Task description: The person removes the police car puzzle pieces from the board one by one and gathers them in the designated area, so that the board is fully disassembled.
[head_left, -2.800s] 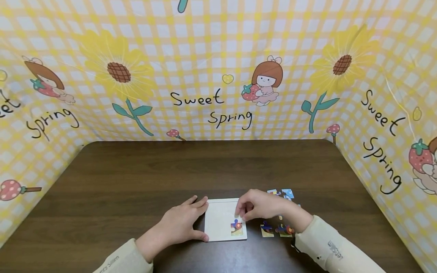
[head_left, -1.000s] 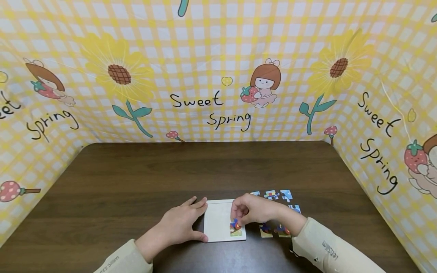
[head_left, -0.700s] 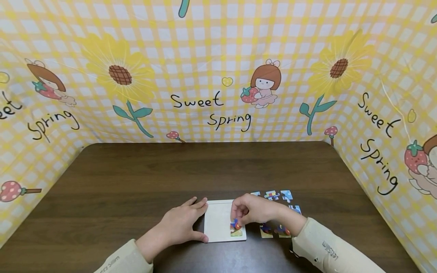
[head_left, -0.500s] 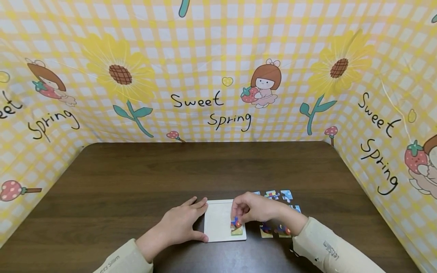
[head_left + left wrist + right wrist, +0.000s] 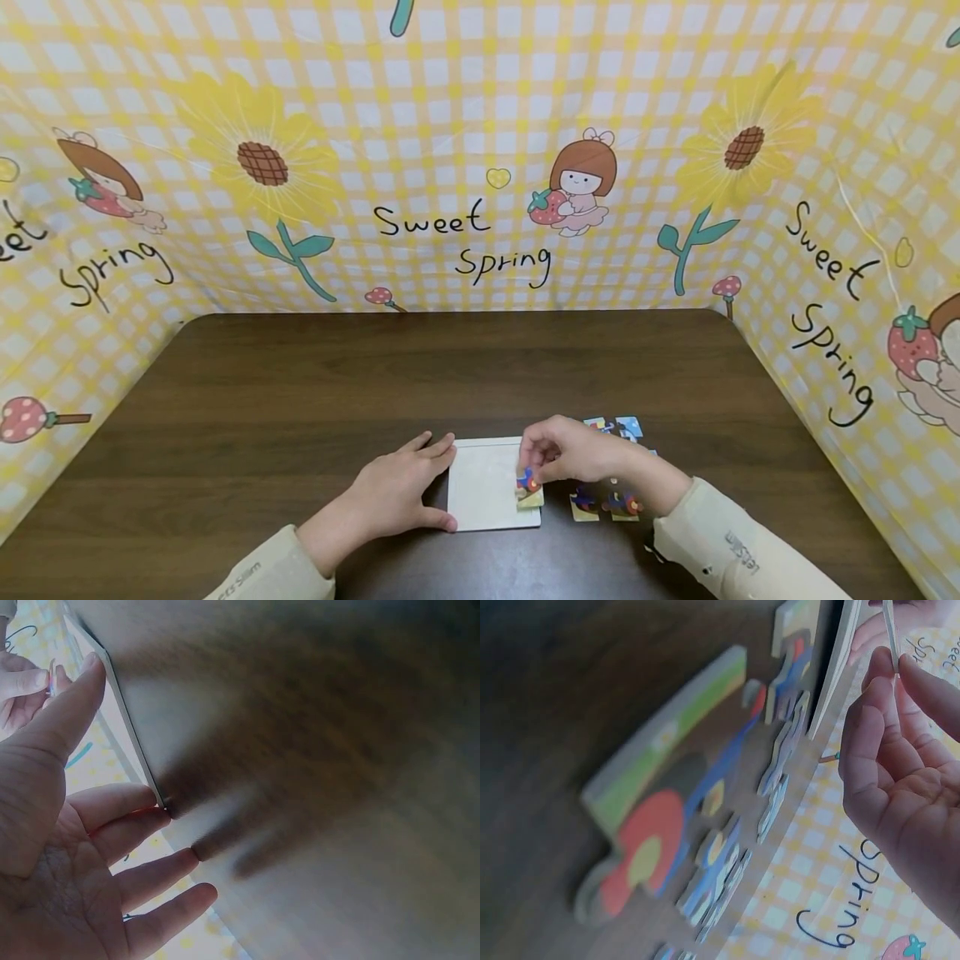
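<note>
My left hand point(image 5: 390, 493) rests at the left side of a flat white puzzle board point(image 5: 482, 487), its fingers spread. In the left wrist view, the thumb and a fingertip of that left hand point(image 5: 52, 840) touch the board's edge. My right hand point(image 5: 573, 450) pinches a jigsaw piece point(image 5: 529, 490) with blue, red and yellow-green on it, over the board's lower right part. The right wrist view shows this jigsaw piece point(image 5: 891, 634) edge-on between thumb and fingertips. Whether its lower edge touches the board, I cannot tell.
Several loose jigsaw pieces point(image 5: 624, 504) lie on the dark wooden table point(image 5: 337, 375) right of the board, some partly hidden by my right hand and forearm. Close to the right wrist camera is a piece with a red and yellow wheel point(image 5: 649, 847). Checked cloth point(image 5: 450, 125) surrounds the table.
The jigsaw piece lay on the board's lower right area; my right hand has raised it and moved it slightly right and away from me. My left hand has stayed at the board.
</note>
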`<action>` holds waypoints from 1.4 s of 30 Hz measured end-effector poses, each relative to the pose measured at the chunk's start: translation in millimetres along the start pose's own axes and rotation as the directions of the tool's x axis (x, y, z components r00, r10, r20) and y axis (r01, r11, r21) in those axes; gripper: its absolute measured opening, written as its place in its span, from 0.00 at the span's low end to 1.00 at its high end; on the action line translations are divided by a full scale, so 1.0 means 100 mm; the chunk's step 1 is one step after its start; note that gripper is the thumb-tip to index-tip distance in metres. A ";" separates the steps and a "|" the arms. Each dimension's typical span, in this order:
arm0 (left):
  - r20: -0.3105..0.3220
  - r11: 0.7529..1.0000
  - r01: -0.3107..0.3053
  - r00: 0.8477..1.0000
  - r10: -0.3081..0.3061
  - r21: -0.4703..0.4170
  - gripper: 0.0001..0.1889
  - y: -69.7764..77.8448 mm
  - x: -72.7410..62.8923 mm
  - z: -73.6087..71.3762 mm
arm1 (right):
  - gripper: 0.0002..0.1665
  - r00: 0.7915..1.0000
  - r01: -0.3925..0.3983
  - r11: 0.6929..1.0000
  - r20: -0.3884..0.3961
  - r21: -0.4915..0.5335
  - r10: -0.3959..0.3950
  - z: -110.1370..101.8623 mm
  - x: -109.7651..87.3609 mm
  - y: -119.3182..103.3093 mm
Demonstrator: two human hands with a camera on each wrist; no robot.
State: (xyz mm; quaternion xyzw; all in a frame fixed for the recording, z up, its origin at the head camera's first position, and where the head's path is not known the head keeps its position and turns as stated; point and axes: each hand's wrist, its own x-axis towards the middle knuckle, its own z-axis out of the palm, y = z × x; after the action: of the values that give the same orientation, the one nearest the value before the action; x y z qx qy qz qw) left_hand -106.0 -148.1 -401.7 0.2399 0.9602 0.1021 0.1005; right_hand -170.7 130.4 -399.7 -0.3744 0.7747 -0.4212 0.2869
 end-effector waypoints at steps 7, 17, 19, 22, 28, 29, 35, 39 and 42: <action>0.027 1.000 0.011 1.000 -0.010 -0.015 0.50 -0.01 0.00 0.01 | 0.04 0.999 -0.014 1.000 -0.037 0.002 0.014 -0.08 -0.14 0.03; 0.031 1.000 0.010 0.999 -0.010 -0.019 0.50 -0.02 0.00 0.01 | 0.03 0.996 -0.001 1.000 -0.093 0.023 0.003 -0.23 -0.43 0.12; 0.030 1.000 0.008 1.000 -0.007 -0.019 0.50 -0.01 0.00 0.01 | 0.03 0.994 0.002 1.000 -0.107 0.013 0.000 -0.26 -0.49 0.14; 0.028 1.000 0.005 1.000 -0.005 -0.018 0.50 -0.01 0.00 0.01 | 0.04 0.992 0.001 1.000 -0.128 0.009 0.000 -0.29 -0.59 0.16; 0.035 1.000 0.009 0.999 -0.008 -0.027 0.50 -0.03 -0.01 0.01 | 0.04 0.986 -0.020 0.999 -0.163 0.026 0.024 -0.35 -0.78 0.23; 0.035 1.000 0.007 0.999 -0.006 -0.030 0.50 -0.03 -0.01 0.02 | 0.04 0.985 -0.028 0.999 -0.171 0.025 0.032 -0.36 -0.81 0.24; 0.025 0.999 -0.006 1.000 0.007 -0.036 0.49 -0.04 -0.03 0.03 | 0.05 0.977 -0.062 0.997 -0.200 0.040 0.069 -0.41 -1.00 0.31; 0.024 0.999 -0.012 1.000 0.013 -0.030 0.49 -0.05 -0.03 0.03 | 0.06 0.975 -0.073 0.996 -0.205 0.058 0.083 -0.44 -1.11 0.35; 0.019 1.000 -0.019 1.000 0.020 -0.022 0.49 -0.05 -0.03 0.03 | 0.06 0.975 -0.071 0.996 -0.204 0.063 0.082 -0.46 -1.18 0.38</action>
State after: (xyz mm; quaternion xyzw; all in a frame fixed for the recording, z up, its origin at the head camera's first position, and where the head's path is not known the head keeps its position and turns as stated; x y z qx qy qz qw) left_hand -104.9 -153.9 -405.1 0.2490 0.9556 0.1114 0.1116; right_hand -153.2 261.0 -395.6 -0.2905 0.8022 -0.4677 0.2311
